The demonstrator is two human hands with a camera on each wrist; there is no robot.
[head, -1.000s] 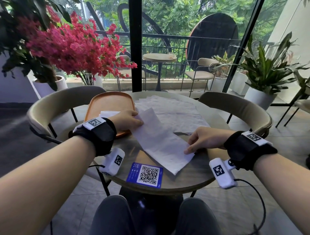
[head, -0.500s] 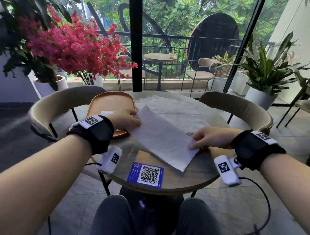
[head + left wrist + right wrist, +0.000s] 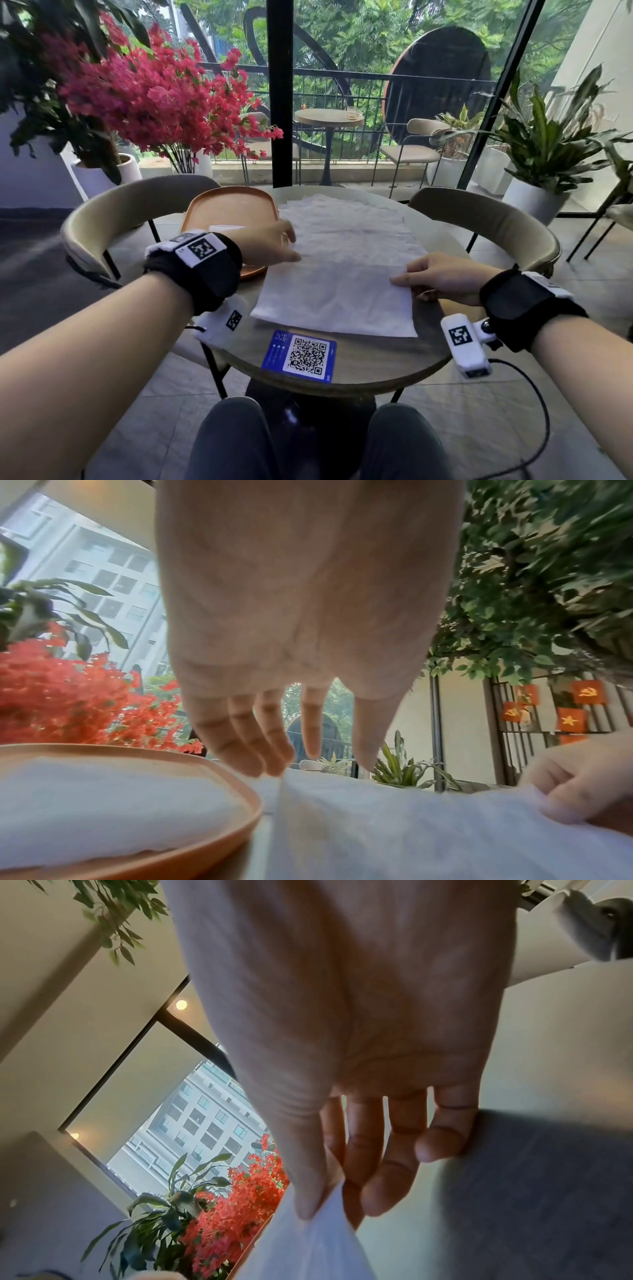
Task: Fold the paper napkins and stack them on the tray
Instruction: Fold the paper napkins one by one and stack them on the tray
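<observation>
Mid-fold on one napkin. It lies flat on the round table, near edge, already halved into a long rectangle, just right of the tray.

Right hand: thumb and forefinger pinch the napkin's right edge; the right wrist view shows paper caught between them, other fingers loosely curled.

Left hand: fingers straight and relaxed, holding nothing. Fingertips are at the napkin's far-left corner; the left wrist view puts them right at the paper's edge, but I can't tell if they touch it or hover just above.

Tray sits far-left on the table with at least one folded napkin already in it. A loose pile of unfolded napkins lies on the far side of the table, partly under the working napkin's far edge.

Step, as I read it: first fold done, second fold being set up.

Next move probably needs:
- left hand pins or takes the left edge
- right hand carries its edge over leftward, corners matched
- press the crease flat
- lift onto the tray stack, aligned

Risk: thin paper, may drag the sheets beneath it.

Blue QR card at the near edge is out of the way.
</observation>
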